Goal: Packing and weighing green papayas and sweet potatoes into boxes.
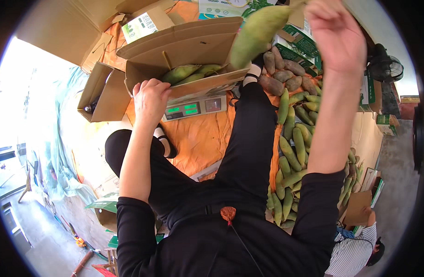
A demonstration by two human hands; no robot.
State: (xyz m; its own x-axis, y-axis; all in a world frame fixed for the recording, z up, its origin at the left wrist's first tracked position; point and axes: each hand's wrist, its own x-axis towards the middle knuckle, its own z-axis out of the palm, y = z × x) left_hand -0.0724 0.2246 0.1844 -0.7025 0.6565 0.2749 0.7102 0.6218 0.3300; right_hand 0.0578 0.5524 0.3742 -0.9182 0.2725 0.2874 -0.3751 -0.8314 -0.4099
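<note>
My right hand (334, 34) is raised at the upper right, its fingers closed on the narrow end of a large green radish (260, 33). The radish hangs tilted, its thick end lower, beside the right end of an open cardboard box (175, 42). Over the box's near left edge, the fingers of my left hand (149, 99) grip the cardboard. Inside the box lie several green radishes (180, 74), partly hidden by the near wall. A digital scale (193, 107) with lit green displays shows beneath the box, in front of it.
Many green radishes (290, 152) are heaped on the right, with brown tubers (283, 76) beyond them. A smaller open box (108, 94) stands at left. Orange sheeting (198, 138) covers the floor between my legs. A person in a striped shirt (352, 254) is at the lower right.
</note>
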